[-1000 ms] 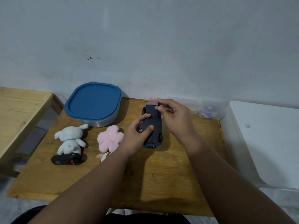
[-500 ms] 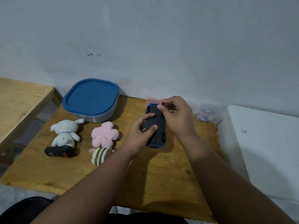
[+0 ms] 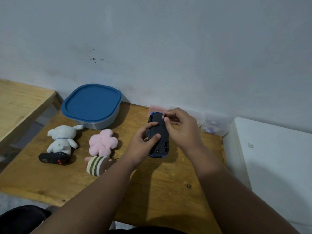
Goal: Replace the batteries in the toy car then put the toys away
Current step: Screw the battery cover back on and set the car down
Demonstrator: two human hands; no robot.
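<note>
- The table's front edge lies nearest. Both forearms cross a broad stretch of wood behind it.
- A striped plush and a black remote lie left of the left forearm, the remote near the left edge.
- At mid-table the toy car lies underside up. The left hand grips its left side, thumb on the chassis. The right hand has curled fingers that pinch at the car's far end.
- A white plush and a pink plush sit left of the car, well apart from it.
- A blue-lidded container stands at the wall. Clear boxes fill the far right corner.
- A white surface runs along the table's right edge.
</note>
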